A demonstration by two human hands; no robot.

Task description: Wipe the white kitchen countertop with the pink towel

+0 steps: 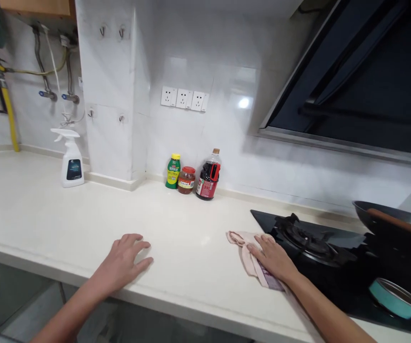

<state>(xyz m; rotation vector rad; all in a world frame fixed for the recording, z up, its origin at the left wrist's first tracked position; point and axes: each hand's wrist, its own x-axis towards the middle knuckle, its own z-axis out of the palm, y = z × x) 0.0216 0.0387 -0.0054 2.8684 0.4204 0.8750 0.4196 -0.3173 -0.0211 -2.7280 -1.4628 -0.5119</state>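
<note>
My right hand (273, 257) is pressed down on a pale pink cloth (250, 259), holding it against the white countertop (187, 247) beside the gas stove. The cloth is crumpled, with a purplish patch at its lower corner, and part of it is under my palm. My left hand (125, 262) is at the counter's front edge, fingers spread and with nothing in it. Whether its underside touches the surface is hard to see.
Against the back wall stand a green bottle with a yellow cap (173, 171), a red-lidded jar (186, 181) and a dark sauce bottle (208, 176). A white spray bottle (72, 159) is at left. The black stove (337, 281) bears a wok (387, 221) and a teal pot (395, 300); a range hood (363, 85) overhangs it.
</note>
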